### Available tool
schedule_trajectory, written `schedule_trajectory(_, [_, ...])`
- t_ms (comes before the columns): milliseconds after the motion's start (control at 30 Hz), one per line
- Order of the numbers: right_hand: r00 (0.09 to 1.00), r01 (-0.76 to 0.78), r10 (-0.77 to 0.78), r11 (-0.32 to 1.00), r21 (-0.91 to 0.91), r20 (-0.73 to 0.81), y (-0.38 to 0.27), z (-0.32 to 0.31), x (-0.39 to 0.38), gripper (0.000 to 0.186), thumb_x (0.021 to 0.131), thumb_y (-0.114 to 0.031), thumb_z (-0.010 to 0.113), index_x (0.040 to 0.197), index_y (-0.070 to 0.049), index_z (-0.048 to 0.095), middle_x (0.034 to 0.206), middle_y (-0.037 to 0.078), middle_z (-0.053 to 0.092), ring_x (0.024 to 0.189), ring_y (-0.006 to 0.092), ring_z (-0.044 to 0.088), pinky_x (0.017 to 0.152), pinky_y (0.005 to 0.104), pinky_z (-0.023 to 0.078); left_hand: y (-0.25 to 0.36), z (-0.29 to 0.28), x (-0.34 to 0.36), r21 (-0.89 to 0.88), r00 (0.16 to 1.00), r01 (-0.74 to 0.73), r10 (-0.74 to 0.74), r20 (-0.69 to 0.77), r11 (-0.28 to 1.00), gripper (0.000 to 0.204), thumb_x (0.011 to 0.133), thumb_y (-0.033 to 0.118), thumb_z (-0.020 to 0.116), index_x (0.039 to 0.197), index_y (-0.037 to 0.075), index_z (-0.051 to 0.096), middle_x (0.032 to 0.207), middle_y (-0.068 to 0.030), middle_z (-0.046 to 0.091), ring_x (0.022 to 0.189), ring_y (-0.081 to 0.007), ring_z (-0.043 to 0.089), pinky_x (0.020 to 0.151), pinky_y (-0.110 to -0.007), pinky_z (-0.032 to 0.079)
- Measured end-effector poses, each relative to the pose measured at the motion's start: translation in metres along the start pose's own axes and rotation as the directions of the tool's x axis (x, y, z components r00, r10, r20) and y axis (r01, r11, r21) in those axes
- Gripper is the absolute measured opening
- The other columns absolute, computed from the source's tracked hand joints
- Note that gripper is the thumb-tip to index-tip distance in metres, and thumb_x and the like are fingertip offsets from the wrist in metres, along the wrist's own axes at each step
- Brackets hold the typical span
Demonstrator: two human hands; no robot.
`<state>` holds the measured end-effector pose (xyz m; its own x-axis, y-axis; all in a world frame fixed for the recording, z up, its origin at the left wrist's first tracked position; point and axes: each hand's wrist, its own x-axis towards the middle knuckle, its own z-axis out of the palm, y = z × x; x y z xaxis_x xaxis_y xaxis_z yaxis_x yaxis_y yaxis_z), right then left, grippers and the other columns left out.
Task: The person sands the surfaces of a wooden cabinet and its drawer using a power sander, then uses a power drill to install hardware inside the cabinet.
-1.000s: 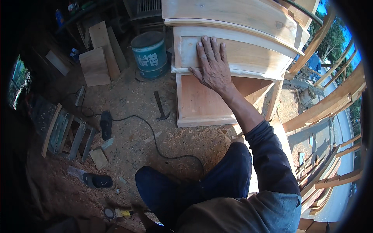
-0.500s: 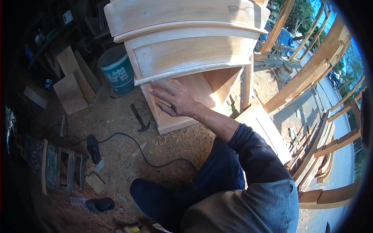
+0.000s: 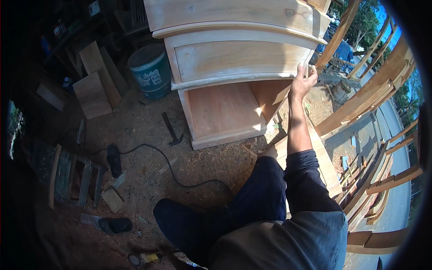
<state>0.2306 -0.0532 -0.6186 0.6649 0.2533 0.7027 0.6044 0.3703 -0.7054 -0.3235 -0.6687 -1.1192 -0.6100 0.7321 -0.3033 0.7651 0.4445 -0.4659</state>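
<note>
A pale, unpainted wooden cabinet (image 3: 240,60) with a bowed front stands before me. Below its closed drawer front is an open compartment (image 3: 222,108) with a bare wooden floor. My right hand (image 3: 302,84) is at the right end of the lip under that drawer front. Its thumb lies on the front and its fingers curl round the side, closed on the corner. My left hand does not show.
A hammer (image 3: 172,129) and a black cable (image 3: 164,164) lie on the shavings-strewn ground. Left of the cabinet are a teal drum (image 3: 150,74) and leaning boards (image 3: 93,95). A wooden panel (image 3: 321,157) lies beside my right arm. A yellow-and-grey tool (image 3: 150,257) is at the bottom edge.
My right hand has moved from the left end of the lip, above the open compartment, to its right corner. The view has shifted, so the cabinet sits farther right.
</note>
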Motion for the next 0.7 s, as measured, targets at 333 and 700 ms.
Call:
schedule_trajectory(333, [0.944,-0.023,0.033,0.999,-0.035,0.329,0.037,0.017,0.070,0.061,0.100,-0.051,0.044,0.135,0.000,0.047,0.123,0.021,0.060,0.114,0.0349,0.056,0.096,0.0424,0.041,0.004,0.014,-0.023,-0.061,0.999,0.030,-0.028,0.039,0.998,0.048,0.094,0.032,0.060,0.127,0.000,0.046,0.113,-0.0148,0.051,0.104,-0.0259,0.053,0.087,-0.041,0.047])
schedule_trajectory(700, [0.984,-0.177,0.150,0.899,0.401,0.098,-0.022,-0.040,-0.029,0.050,0.098,-0.027,0.057,0.138,-0.001,0.039,0.130,0.014,0.049,0.121,0.0241,0.049,0.103,0.0369,0.041,0.003,0.008,-0.038,-0.083,0.992,0.103,-0.097,0.076,0.991,0.058,0.093,0.034,0.063,0.133,-0.002,0.042,0.120,-0.0187,0.048,0.110,-0.0288,0.051,0.090,-0.043,0.046])
